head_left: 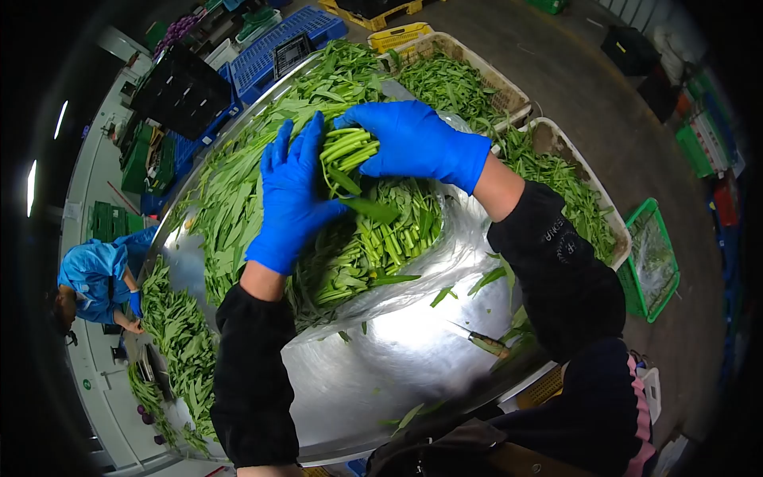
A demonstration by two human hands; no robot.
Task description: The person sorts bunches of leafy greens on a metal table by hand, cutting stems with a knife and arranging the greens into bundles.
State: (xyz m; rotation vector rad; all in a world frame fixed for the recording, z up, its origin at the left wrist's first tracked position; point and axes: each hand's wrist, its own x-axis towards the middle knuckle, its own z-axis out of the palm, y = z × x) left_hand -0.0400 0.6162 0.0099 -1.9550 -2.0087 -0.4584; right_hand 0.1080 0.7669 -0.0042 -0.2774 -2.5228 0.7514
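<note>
My right hand (417,143), in a blue glove, is closed around a bunch of leafy green stems (347,151), their cut ends pointing toward me. Along the left side of that bunch, my left hand (292,191) has its gloved fingers stretched out and thumb apart; its contact with the stems is partly hidden. Below both hands lies a clear plastic bag (445,238), spread open on the metal table (381,350). Bundled cut stems (393,242) fill the bag. A loose leaf (370,209) hangs just under the held bunch.
A large heap of leafy greens (230,199) covers the table's far left. A knife (486,343) lies near my right forearm among loose leaves. White crates (624,230) of greens stand at right, beside a green basket (671,298). A co-worker (99,278) in blue is at left.
</note>
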